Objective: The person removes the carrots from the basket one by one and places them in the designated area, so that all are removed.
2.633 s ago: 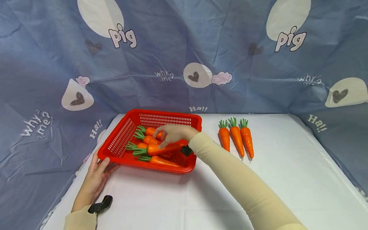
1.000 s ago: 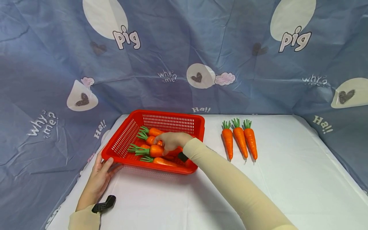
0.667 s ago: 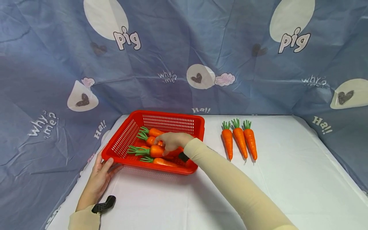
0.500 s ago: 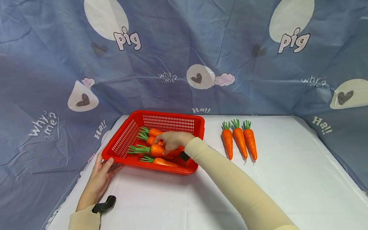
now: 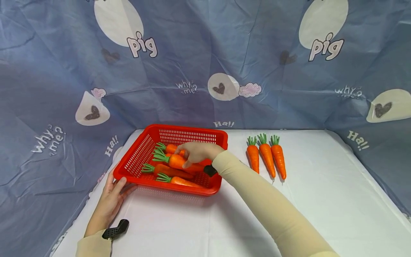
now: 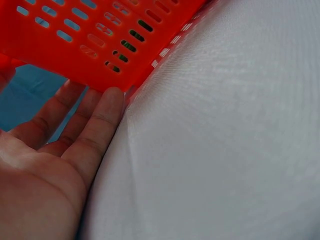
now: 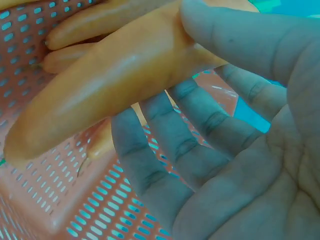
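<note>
A red slotted plastic basket [image 5: 173, 191] stands on the white table with several orange carrots with green tops inside. My right hand [image 5: 197, 152] is over the basket and pinches one carrot [image 5: 176, 161]. In the right wrist view the thumb lies on one side of that carrot [image 7: 100, 85] and the fingertips on the other, its tapered end pointing left. Another carrot [image 5: 168, 171] and a front one [image 5: 183, 182] lie below it. My left hand [image 5: 110, 200] holds the basket's near left corner, thumb at the rim and fingers against the outside, as the left wrist view also shows.
Three carrots [image 5: 265, 155] lie side by side on the white table [image 5: 321, 200] right of the basket, tops toward the back. A blue printed cloth [image 5: 273, 71] hangs behind and along both sides of the table. A small black device is on each wrist.
My right hand has taken hold of a carrot in the basket and shifted it up and toward the back, uncovering the carrot beneath. The left hand stays at the corner.
</note>
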Available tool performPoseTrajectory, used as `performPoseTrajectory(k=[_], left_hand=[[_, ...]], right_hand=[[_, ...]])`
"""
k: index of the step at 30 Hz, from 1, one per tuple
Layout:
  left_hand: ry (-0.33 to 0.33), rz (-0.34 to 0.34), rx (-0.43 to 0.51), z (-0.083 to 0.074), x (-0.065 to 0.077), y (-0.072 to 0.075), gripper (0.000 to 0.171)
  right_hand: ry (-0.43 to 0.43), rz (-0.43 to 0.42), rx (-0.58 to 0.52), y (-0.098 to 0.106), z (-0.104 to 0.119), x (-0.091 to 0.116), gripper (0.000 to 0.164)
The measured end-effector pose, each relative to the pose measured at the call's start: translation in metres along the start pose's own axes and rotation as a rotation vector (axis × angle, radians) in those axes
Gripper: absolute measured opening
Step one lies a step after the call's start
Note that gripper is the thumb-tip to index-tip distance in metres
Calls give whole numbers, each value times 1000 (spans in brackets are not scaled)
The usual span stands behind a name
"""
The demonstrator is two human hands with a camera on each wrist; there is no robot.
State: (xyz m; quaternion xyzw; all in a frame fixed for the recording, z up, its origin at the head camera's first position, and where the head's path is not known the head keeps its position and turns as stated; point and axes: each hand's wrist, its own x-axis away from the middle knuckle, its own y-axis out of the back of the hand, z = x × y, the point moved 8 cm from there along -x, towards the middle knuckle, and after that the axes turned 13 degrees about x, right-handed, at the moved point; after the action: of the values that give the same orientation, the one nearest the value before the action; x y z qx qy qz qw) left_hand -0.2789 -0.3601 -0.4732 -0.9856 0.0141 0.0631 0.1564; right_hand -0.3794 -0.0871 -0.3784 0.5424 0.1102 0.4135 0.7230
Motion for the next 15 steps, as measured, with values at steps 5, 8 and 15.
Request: performPoseTrajectory(k=[5,8,15], left_hand=[[-3,0,0,0,0,0,61],[-2,0,-3,1,0,0,60],[0,-2,-11,0,0,0,61]], right_hand=[[15,-14,-41,4,-4,3,59],[24,-35,-41,8,-7,6,58],[33,-65,-74,15,-14,13,58]])
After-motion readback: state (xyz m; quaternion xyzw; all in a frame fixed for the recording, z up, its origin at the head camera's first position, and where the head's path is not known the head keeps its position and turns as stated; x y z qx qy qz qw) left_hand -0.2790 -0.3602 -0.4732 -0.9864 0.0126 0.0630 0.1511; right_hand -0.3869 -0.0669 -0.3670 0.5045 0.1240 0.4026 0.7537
